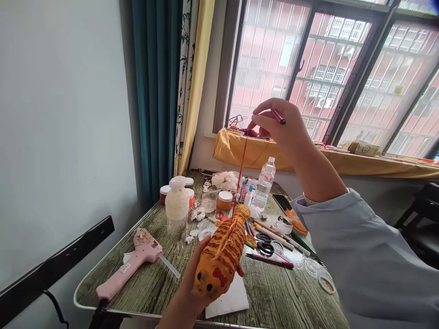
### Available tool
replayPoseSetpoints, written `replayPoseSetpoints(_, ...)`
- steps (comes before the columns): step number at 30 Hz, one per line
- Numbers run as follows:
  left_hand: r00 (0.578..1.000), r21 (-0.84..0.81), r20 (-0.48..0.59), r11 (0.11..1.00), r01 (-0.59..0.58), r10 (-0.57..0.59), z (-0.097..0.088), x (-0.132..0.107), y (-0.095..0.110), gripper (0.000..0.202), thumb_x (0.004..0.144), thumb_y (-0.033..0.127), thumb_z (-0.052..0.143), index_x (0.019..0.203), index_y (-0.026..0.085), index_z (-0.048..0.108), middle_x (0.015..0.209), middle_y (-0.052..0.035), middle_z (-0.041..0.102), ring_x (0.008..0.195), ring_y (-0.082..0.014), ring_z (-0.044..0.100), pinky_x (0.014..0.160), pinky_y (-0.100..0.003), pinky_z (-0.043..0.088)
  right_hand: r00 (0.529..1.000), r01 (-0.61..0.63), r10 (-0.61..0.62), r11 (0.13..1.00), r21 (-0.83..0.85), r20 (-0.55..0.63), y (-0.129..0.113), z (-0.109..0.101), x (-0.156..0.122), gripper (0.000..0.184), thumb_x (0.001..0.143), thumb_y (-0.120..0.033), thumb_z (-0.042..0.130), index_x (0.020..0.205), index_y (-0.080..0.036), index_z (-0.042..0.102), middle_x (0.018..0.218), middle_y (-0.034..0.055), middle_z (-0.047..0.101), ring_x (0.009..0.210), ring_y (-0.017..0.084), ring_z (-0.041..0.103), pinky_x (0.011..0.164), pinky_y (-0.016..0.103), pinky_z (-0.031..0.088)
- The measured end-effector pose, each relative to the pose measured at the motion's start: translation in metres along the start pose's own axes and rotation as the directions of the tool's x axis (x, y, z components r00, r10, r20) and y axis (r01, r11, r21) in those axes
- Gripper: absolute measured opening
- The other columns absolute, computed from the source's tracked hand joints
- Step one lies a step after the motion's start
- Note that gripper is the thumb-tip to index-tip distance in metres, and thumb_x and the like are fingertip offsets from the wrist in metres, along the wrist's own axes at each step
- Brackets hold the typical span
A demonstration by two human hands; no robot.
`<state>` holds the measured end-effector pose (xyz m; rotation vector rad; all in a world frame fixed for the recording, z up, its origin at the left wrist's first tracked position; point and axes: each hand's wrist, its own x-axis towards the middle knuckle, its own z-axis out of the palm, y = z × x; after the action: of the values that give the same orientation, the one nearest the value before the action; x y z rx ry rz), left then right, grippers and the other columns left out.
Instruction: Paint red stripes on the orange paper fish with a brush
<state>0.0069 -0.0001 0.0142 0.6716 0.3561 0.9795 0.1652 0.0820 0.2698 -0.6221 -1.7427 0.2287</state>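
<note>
My left hand (192,283) is wrapped around an orange striped fish-shaped craft figure (222,253), held over the front of the wooden table (151,283). My right hand (279,128) is raised high above it, fingers pinched on a red thread (240,173) that runs taut down to the figure's back. A red pen-like tool (278,116) sticks out between the same fingers.
A pink glue gun (132,262) lies at the table's left. A white yarn-wrapped bottle (177,201), small jars (224,199), a water bottle (265,183), scissors (265,244) and pens sit further back. A white sheet (229,301) lies under the figure. A cloth-covered windowsill (360,164) runs behind.
</note>
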Motion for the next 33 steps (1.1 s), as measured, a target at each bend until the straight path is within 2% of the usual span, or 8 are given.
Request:
replayPoseSetpoints(3,1.0,0.029,-0.018,1.0,-0.008,0.008,0.003,-0.001,0.001,0.059,0.074,0.071,0.06,0.089,0.015,0.071,0.071,-0.013,0.073,0.038,-0.0082,0.045,0.039,-0.02,0.02,1.0,-0.014,0.014,1.0,0.025,0.016,-0.002,0.007,0.008,0.019,0.08,-0.001,0.057,0.074,-0.018,0.06,0.057,-0.01,0.063,0.041,0.001,0.051,0.046,0.016,0.045)
replayPoseSetpoints(6,1.0,0.066,-0.012,0.998,0.017,-0.017,0.0,0.0,0.004,0.067,0.073,0.077,0.057,0.091,0.014,0.07,0.075,-0.0139,0.074,0.033,-0.004,0.033,0.039,-0.02,0.013,1.0,0.002,-0.003,1.0,0.019,0.02,-0.001,0.015,0.012,0.018,0.08,-0.002,0.058,0.074,-0.019,0.059,0.056,-0.0106,0.063,0.041,0.002,0.051,0.045,0.016,0.045)
replayPoseSetpoints(10,1.0,0.109,0.02,0.994,-0.007,0.005,-0.006,0.002,0.009,0.066,0.074,0.078,0.056,0.087,0.014,0.069,0.059,-0.0073,0.069,0.034,-0.0006,0.018,0.042,-0.02,0.01,1.0,-0.009,0.01,1.0,0.018,-0.011,0.005,0.023,0.02,0.019,0.079,-0.001,0.057,0.073,-0.019,0.059,0.054,-0.0099,0.064,0.041,0.003,0.052,0.045,0.017,0.046)
replayPoseSetpoints(15,0.999,0.14,0.045,0.99,-0.024,0.018,-0.011,0.004,0.015,0.065,0.083,0.077,0.042,0.094,0.017,0.064,0.087,-0.0162,0.077,0.034,-0.0006,0.021,0.043,-0.023,0.009,0.997,-0.019,0.016,0.999,-0.04,-0.076,0.011,0.027,0.033,0.02,0.08,-0.002,0.06,0.072,-0.02,0.06,0.056,-0.0075,0.066,0.04,0.004,0.05,0.045,0.019,0.047)
replayPoseSetpoints(18,1.0,0.149,0.021,0.989,-0.018,0.015,-0.016,0.005,0.016,0.063,0.087,0.075,0.033,0.099,0.018,0.057,0.091,-0.0187,0.077,0.034,-0.0017,0.02,0.043,-0.024,0.008,0.996,-0.037,0.031,0.997,-0.07,-0.08,0.011,0.026,0.041,0.02,0.081,-0.002,0.06,0.074,-0.021,0.059,0.056,-0.0073,0.066,0.04,0.003,0.049,0.046,0.019,0.046)
replayPoseSetpoints(22,1.0,0.175,-0.019,0.984,0.01,-0.007,-0.022,0.002,0.016,0.077,0.081,0.079,0.039,0.124,0.016,0.041,0.096,-0.0225,0.077,0.034,-0.0031,0.017,0.043,-0.025,0.006,0.997,-0.053,0.046,0.993,-0.108,-0.069,0.014,0.03,0.053,0.021,0.081,0.001,0.057,0.076,-0.02,0.058,0.055,-0.0079,0.065,0.041,0.002,0.051,0.05,0.018,0.047)
replayPoseSetpoints(25,0.999,0.206,-0.044,0.978,0.024,-0.016,-0.024,-0.003,0.015,0.089,0.076,0.08,0.045,0.132,0.012,0.032,0.101,-0.0248,0.076,0.035,-0.0029,0.016,0.043,-0.026,0.005,0.994,-0.032,0.018,0.991,-0.131,-0.111,0.022,0.041,0.066,0.024,0.078,0.004,0.057,0.072,-0.02,0.057,0.053,-0.0076,0.063,0.039,0.004,0.051,0.047,0.02,0.046)
replayPoseSetpoints(33,0.997,0.299,-0.074,0.954,0.033,-0.012,-0.021,-0.009,0.013,0.07,0.078,0.065,0.049,0.124,0.012,0.044,0.085,-0.0177,0.078,0.037,-0.0037,0.017,0.045,-0.028,0.006,0.975,-0.079,0.054,0.991,-0.109,-0.215,0.059,0.077,0.108,0.032,0.078,0.007,0.054,0.067,-0.023,0.052,0.048,-0.0054,0.059,0.045,0.013,0.062,0.05,0.026,0.052)
